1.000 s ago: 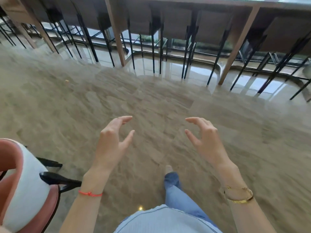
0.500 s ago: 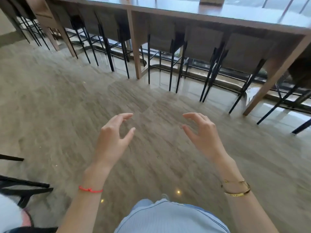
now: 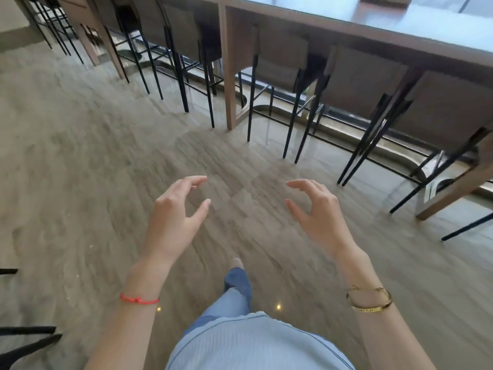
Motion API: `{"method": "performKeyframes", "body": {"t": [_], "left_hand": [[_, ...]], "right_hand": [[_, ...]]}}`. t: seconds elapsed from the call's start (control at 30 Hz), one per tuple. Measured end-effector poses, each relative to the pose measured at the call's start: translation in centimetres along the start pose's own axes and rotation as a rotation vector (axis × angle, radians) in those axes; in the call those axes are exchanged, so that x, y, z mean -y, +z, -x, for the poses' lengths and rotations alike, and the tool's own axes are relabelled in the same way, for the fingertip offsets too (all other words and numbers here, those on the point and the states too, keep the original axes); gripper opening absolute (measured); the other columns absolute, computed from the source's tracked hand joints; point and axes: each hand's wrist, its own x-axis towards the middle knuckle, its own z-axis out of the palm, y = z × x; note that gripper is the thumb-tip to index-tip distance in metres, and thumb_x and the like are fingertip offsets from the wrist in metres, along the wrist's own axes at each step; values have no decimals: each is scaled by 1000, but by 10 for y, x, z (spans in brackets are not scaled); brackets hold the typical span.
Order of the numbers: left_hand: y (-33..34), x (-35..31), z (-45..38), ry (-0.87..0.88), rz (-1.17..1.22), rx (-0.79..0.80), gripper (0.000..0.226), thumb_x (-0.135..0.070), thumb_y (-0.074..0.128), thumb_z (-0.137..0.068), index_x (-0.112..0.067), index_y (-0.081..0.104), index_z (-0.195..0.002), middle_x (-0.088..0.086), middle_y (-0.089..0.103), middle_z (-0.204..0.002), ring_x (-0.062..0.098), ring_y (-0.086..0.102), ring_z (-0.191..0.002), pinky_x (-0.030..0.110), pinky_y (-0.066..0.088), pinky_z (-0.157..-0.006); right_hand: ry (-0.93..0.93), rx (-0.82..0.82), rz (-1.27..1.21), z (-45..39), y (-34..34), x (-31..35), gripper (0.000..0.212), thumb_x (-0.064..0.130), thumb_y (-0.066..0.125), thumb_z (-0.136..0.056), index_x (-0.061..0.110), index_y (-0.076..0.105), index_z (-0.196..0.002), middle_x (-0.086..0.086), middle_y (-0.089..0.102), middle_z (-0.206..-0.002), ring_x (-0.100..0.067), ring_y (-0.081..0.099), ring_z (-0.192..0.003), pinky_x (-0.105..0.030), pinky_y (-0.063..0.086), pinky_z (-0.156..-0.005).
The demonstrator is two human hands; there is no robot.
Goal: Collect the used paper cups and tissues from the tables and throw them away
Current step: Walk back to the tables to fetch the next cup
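My left hand point(image 3: 176, 217) and my right hand point(image 3: 317, 212) are held out in front of me over the floor, fingers loosely curved, each holding nothing. A long high wooden table point(image 3: 416, 30) runs across the top right of the view. No paper cup or tissue shows on the part of its top that I can see. A small box-like thing sits at the table's far edge, cut off by the frame.
Several dark bar stools point(image 3: 282, 62) with thin black legs stand tucked under the high table. Wooden table legs point(image 3: 230, 76) reach the glossy brown floor point(image 3: 80, 156). Black chair legs point(image 3: 26, 340) stick in at the lower left. My own leg point(image 3: 237, 287) steps forward below.
The view has come closer to the high table and stools, which now fill the top right. The pink and white chair at the lower left has dropped out of view. Both hands keep their pose.
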Motion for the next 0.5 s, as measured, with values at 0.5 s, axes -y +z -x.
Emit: {"method": "performKeyframes", "body": {"t": [0.5], "left_hand": [[31,96,-326,29,-35,15,39,-20,71,-85,-23,60,-123,-10,64,-116,3,59,-108,12,39,-96]], "right_hand": [[0,-31,-45,-336,50,-21,34,29,63,-90,23,58,-123,9,60,-122,-11,51,-120,-33,41,-104]]}}
